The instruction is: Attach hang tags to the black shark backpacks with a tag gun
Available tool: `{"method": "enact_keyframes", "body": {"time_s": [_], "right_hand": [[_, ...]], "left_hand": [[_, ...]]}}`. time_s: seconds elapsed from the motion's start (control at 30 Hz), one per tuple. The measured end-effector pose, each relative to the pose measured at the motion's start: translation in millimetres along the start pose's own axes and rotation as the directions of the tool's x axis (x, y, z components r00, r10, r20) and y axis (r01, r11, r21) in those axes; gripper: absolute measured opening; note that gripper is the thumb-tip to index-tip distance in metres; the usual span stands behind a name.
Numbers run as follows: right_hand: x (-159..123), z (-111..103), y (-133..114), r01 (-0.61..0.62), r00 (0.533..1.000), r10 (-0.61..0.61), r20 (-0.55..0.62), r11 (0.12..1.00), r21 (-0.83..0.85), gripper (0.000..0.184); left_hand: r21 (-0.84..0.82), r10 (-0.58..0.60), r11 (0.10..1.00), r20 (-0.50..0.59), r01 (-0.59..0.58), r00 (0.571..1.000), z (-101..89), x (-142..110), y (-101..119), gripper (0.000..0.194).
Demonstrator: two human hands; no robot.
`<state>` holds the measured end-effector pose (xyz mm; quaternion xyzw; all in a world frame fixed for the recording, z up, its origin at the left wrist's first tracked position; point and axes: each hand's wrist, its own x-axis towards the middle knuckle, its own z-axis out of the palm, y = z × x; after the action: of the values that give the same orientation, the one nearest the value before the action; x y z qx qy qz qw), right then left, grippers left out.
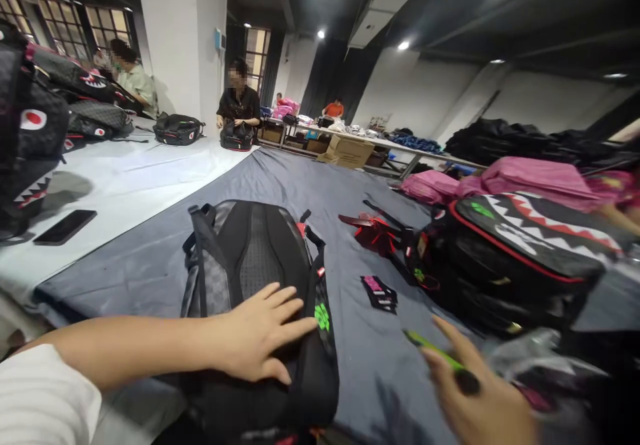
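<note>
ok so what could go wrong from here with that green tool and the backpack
The green tool in the right hand might scratch the black backpack under the left hand if it swings across; I can't tell how sharp its tip is. The small dark piece with pink marks, lying on the gray cloth between that bag and the shark-mouth backpack, could get brushed aside.

Grey-covered table [310,175], black backpack [260,258] (back panel up), shark-toothed bag [520,258], small black-and-pink item [379,294]

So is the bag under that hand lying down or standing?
Lying down: the backpack has its padded back facing up, the left hand spread over it.
</note>
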<state>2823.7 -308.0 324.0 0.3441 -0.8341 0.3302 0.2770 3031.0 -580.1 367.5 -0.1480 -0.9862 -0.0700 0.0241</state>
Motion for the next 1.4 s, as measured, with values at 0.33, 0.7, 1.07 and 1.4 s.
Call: {"method": "enact_keyframes", "body": {"time_s": [0.33,0.7,1.07,1.4], "right_hand": [[-99,83,-162,0.666,0.743,-0.657,-0.125,0.712,0.223,0.031],[-146,79,-104,0.377,0.862,-0.283,-0.421,0.913,0.158,0.054],[-122,99,-107,0.151,0.934,-0.107,-0.342,0.983,0.105,0.048],[-127,99,-99,0.031,0.98,0.056,-0.192,0.906,0.422,0.031]], "left_hand": [[0.188,0.01,0.982,0.04,-0.017,0.999,154.5,-87,75,0.062],[0.542,0.402,0.82,-0.317,-0.185,0.859,30.4,10,50,0.015],[0.506,0.24,0.833,0.032,-0.222,0.97,9.6,85,15,0.035],[0.486,0.093,0.874,-0.114,-0.026,0.989,-22.4,57,-51,0.045]]}}
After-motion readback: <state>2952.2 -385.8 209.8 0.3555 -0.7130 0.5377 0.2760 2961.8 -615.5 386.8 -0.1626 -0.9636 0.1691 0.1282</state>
